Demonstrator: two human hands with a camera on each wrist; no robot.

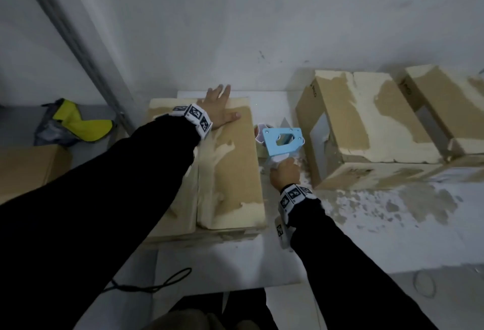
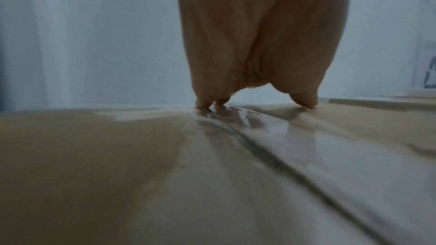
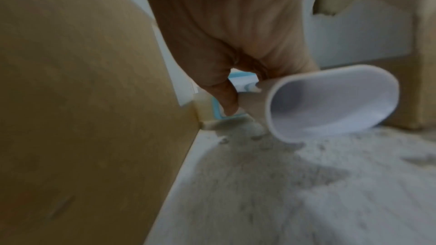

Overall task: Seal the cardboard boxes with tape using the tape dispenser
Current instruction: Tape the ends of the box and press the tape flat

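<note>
Nearest to me a thin black cable (image 1: 157, 284) loops across the white floor (image 1: 235, 264), just this side of the box I am working on. My right hand (image 1: 285, 172) is low in the gap to the right of that box, fingers curled round the white handle (image 3: 330, 103) of the tape dispenser (image 1: 284, 139) — its light blue frame points away from me, down between the two boxes. In the right wrist view the open end of the handle sits close to the floor, which is flecked with torn paper scraps there, and the brown side of the near box fills the left of that view.

The cardboard box (image 1: 230, 167) lies lengthwise away from me, its flaps closed, pale torn patches over its brown top. A glossy strip of clear tape (image 2: 295, 156) runs along the centre seam. At the far end my left hand (image 1: 220, 109) lies flat on the top, fingers spread and straight, thumb out to the right; from the left wrist the fingertips (image 2: 202, 103) press down on the taped seam near the far edge.

To the right, well apart from my hands, a second cardboard box (image 1: 366, 125) lies with heavy torn patches, and a third box (image 1: 445, 109) sits just beyond it. Far left, something yellow (image 1: 78, 120) rests on grey material above another brown box (image 1: 28, 167). Behind everything stands a pale wall (image 1: 262, 15).
</note>
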